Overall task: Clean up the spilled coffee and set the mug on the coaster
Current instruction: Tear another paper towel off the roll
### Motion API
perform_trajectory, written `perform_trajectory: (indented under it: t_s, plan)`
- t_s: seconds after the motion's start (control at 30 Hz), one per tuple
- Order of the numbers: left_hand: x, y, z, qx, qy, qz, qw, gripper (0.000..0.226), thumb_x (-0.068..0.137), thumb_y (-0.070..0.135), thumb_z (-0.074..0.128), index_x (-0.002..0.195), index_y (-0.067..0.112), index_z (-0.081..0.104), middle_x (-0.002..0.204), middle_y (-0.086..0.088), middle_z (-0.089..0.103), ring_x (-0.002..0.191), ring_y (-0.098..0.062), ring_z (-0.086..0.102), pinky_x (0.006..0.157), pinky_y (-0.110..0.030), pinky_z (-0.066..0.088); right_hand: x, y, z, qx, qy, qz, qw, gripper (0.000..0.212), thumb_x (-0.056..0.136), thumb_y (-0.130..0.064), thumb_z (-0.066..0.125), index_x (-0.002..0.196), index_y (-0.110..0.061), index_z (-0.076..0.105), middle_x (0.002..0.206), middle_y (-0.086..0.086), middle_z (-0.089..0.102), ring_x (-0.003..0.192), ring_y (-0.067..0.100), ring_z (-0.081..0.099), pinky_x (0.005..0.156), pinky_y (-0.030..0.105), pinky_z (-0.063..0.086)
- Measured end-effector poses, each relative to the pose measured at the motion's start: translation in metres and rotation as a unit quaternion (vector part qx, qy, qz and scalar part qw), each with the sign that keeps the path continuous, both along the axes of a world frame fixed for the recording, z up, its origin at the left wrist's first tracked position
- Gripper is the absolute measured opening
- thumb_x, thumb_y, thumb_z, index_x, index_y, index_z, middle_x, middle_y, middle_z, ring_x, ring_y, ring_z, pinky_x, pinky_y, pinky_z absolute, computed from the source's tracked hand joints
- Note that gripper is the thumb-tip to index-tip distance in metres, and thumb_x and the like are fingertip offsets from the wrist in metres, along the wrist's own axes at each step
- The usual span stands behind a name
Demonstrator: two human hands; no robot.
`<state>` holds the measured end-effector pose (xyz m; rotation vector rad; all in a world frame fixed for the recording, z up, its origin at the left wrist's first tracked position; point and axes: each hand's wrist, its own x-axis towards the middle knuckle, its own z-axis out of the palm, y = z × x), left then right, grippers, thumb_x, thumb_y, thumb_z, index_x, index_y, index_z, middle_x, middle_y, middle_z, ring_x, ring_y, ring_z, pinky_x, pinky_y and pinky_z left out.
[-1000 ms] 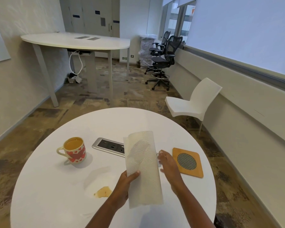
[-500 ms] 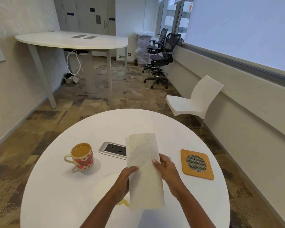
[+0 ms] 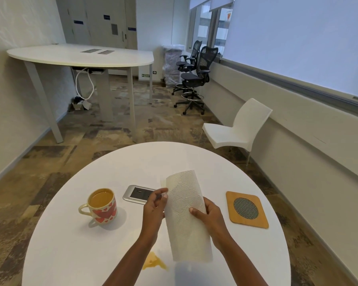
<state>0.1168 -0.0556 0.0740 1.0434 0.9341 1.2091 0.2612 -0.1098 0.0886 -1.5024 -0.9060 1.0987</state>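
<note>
1. While the paper towel roll (image 3: 186, 213) stood nearly upright in both hands over the near part of the round white table (image 3: 153, 157), the mug (image 3: 101, 205) sat well to the roll's left. It was upright, patterned with red hearts and filled with coffee, its handle turned away from the roll.
2. Between the mug and the roll, a silver power socket panel (image 3: 137, 194) lay set into the tabletop, its right end hidden behind the left hand.
3. The left hand (image 3: 154, 207) was at the roll's left edge, thumb and fingertips pinched together on the paper there.
4. The coffee spill (image 3: 154, 263), a small tan puddle, lay on the table just left of the roll's lower end, partly hidden by the left forearm.
5. The right hand (image 3: 209, 215) gripped the roll's right side, thumb laid across the front and fingers curled round behind.
6. The coaster (image 3: 246, 209), a wooden square with a dark mesh disc, lay flat to the roll's right, well apart from the mug.
7. Beyond the roll, to its right, a white chair (image 3: 238, 129) stood on the floor.
</note>
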Motion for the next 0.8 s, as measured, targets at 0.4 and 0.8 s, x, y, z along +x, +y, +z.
perform_trajectory:
  t_s: [0.4, 0.8]
  plan:
    - [0.002, 0.008, -0.006, -0.091, -0.052, -0.05, 0.993, 0.007, 0.088, 0.008, 0.056, 0.082, 0.01, 0.059, 0.081, -0.006, 0.065, 0.076, -0.015, 0.063, 0.057, -0.019, 0.057, 0.006, 0.003, -0.003, 0.006, 0.058, -0.008, 0.998, 0.028, 0.084, -0.009, 0.063, 0.112, -0.006, 0.062, 0.108, 0.014, 0.069, 0.094, 0.03, 0.067, 0.081, 0.04, 0.057]
    - [-0.003, 0.001, -0.011, -0.118, 0.018, -0.098, 0.988, 0.038, 0.084, 0.001, 0.06, 0.115, 0.017, 0.047, 0.088, -0.004, 0.069, 0.077, -0.016, 0.065, 0.058, -0.024, 0.056, 0.011, 0.006, -0.006, 0.011, 0.149, -0.032, 0.988, 0.023, 0.082, 0.005, 0.06, 0.105, -0.001, 0.062, 0.095, 0.01, 0.069, 0.083, 0.024, 0.065, 0.072, 0.031, 0.055]
